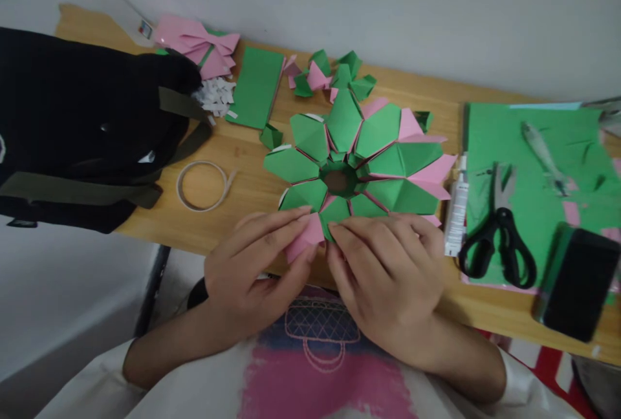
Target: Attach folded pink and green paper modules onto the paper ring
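Observation:
A ring-shaped paper flower (388,131) of folded green and pink petals lies on the wooden table, with a round hole at its middle. At its near edge, my left hand (259,264) pinches a small pink folded paper petal (310,231) between thumb and fingers. My right hand (388,270) is closed at the green petal just right of it, fingertips pressed on the paper near its tip. Pink points show between the green petals on the right side, while white edges show behind some petals on the left.
Scissors (502,231), a glue tube (457,212) and a phone (579,283) are at the right, by green sheets (490,128). Behind the flower lie folded paper pieces (344,73) and a green stack (257,86). At left are a paper strip coil (201,207) and a black bag (82,121).

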Action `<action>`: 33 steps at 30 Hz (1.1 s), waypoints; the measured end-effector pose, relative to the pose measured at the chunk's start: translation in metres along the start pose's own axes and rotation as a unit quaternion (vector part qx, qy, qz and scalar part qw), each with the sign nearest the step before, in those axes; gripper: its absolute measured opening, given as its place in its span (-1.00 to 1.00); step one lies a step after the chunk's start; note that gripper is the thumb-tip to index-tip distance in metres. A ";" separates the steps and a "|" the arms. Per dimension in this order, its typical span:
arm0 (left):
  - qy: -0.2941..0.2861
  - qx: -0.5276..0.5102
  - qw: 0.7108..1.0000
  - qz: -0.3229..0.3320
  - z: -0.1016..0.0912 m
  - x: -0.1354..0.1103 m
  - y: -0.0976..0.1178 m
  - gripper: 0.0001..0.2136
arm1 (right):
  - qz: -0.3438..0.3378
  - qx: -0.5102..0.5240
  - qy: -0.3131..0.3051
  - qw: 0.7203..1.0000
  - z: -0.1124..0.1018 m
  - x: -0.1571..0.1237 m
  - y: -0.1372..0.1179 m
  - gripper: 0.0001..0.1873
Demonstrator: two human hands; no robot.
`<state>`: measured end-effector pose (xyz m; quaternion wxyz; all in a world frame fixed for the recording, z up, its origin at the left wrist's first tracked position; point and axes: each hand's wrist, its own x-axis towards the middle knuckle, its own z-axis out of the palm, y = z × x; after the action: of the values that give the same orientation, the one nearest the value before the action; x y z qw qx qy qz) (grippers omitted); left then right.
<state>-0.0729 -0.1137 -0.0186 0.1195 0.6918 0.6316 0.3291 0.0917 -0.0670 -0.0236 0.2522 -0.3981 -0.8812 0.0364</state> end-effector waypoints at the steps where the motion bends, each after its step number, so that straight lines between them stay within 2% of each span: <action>1: 0.001 0.001 1.000 0.002 0.000 0.000 0.000 -0.77 | 0.002 -0.001 0.000 1.000 0.000 -0.001 0.000 -0.91; 5: -0.001 0.016 1.000 0.018 -0.001 0.002 0.003 -0.72 | 0.004 0.012 -0.003 1.000 0.000 -0.002 0.000 -0.91; 14: -0.013 0.032 0.997 0.076 0.001 0.003 0.005 -0.77 | 0.007 0.043 -0.003 0.999 -0.001 -0.003 0.001 -0.89; 25: -0.021 0.024 0.996 0.082 0.005 0.005 0.004 -0.79 | 0.004 0.041 -0.001 0.999 -0.003 -0.006 0.003 -0.90; 33: -0.032 -0.025 0.994 0.103 0.013 0.004 -0.004 -0.81 | 0.007 0.021 -0.020 1.000 -0.007 -0.007 0.004 -0.88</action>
<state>-0.0682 -0.1058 -0.0290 0.1225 0.7602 0.5441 0.3332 0.1021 -0.0703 -0.0212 0.2424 -0.3985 -0.8822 0.0645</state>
